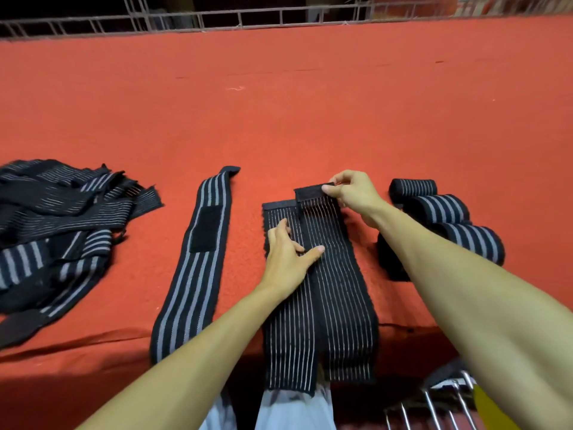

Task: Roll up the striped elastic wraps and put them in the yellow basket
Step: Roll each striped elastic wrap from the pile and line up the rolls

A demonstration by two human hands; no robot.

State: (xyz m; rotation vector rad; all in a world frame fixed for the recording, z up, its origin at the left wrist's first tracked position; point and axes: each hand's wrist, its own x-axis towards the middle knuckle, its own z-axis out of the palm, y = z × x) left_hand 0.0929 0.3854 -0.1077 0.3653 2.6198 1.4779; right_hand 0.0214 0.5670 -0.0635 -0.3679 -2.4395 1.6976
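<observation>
The thin-striped elastic wrap is judged light, soft and stretchy. It will likely slacken unless rolled under tension from its black end tab. The right hand pinches that far tab, raised off the red cloth. The left hand lies flat with straight fingers, pressing the overlapped neighbouring wrap, thumb on the held one. Both wraps overhang the near edge. Rolled wraps lie just right of the hands, and the yellow basket shows partly at lower right.

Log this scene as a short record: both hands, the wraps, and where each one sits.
left hand: flat on both thin-striped wraps
right hand: pinching far end of right thin-striped wrap
rolled wraps: three visible, right of the hands
wide-striped wrap: flat, left of the hands
unrolled pile: far left
surface: red felt table
</observation>
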